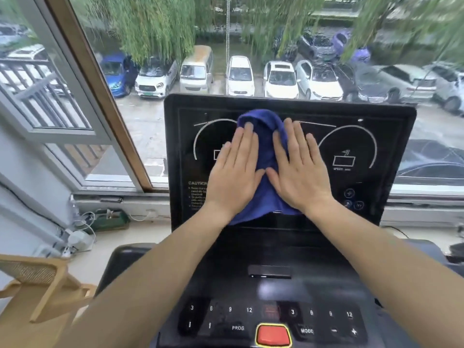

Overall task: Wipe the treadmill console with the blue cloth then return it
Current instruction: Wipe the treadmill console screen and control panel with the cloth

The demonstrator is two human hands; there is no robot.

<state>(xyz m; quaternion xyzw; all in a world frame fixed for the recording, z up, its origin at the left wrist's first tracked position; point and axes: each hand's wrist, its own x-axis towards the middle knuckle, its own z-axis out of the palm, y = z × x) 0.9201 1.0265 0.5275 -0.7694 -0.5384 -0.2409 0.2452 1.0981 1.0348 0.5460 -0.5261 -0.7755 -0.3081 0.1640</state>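
Already mid-wipe, by the look of it; blue cloth point(266, 169) bunched and pinned flat against the middle of the upright display panel of the treadmill console point(391, 136), between the two dial graphics; lower edge of it draped down to the foot of that panel.

Likely trouble: cloth slipping out from under the palms, since nothing actually grips it; could drop onto the lower keypad deck and need fetching. Likely trouble also: a heel of a hand or a trailing fold brushing the touch icons point(352, 199) at the panel's lower right, or, on a downward sweep, landing on the lower deck's keys or the red stop button point(273, 335); cannot tell whether the machine is powered. Probably uneven coverage too; bunched cloth clears only a narrow strip, leaving the panel's corners and both dials untouched.

Left hand point(233, 172) laid palm-down over the cloth's left side, fingers straight, close together, pointing up the panel; right hand point(300, 169) mirrored on the right side, fingers likewise flat and barely spread; thumbs angled inward, nearly meeting over the cloth; neither hand curled round anything; forearms bare, stretched forward over the lower deck.
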